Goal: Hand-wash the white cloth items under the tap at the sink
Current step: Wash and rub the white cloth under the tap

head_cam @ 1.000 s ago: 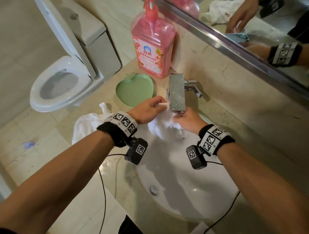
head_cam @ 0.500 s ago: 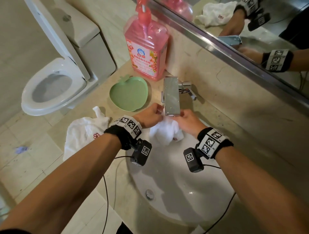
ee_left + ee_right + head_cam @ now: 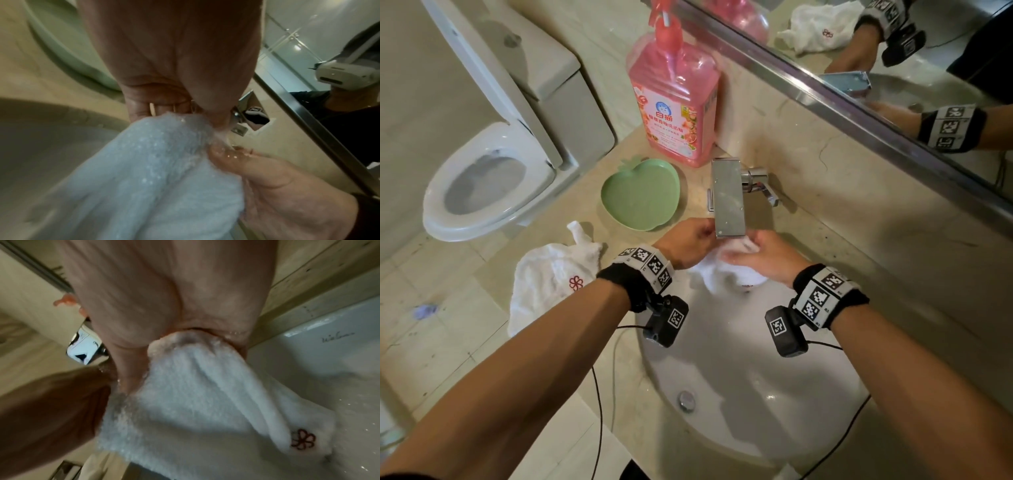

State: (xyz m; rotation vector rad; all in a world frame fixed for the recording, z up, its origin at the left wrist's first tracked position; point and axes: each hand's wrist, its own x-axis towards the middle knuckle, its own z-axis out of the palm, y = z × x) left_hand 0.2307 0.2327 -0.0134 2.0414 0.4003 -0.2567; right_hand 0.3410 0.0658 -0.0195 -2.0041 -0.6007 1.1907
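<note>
Both hands hold a wet white cloth [image 3: 726, 270] just under the spout of the chrome tap [image 3: 727, 198], over the white sink [image 3: 739, 394]. My left hand [image 3: 690, 241] grips the cloth's left part; in the left wrist view its fingers [image 3: 156, 105] curl over the cloth [image 3: 160, 170]. My right hand [image 3: 760, 253] grips the right part, bunching the cloth [image 3: 195, 386] in its palm; a red flower mark [image 3: 303, 441] shows on the hanging end. A second white cloth [image 3: 548, 277] with the same red flower lies crumpled on the counter to the left.
A green apple-shaped dish [image 3: 642, 195] and a pink pump bottle [image 3: 676, 102] stand on the counter behind the left hand. A mirror [image 3: 893, 68] runs along the wall. A toilet [image 3: 489, 181] stands at left. The sink's drain [image 3: 686, 399] sits near me.
The cloth has been bunched tighter and drawn up closer under the spout, with both hands nearer each other. The head view has shifted slightly.
</note>
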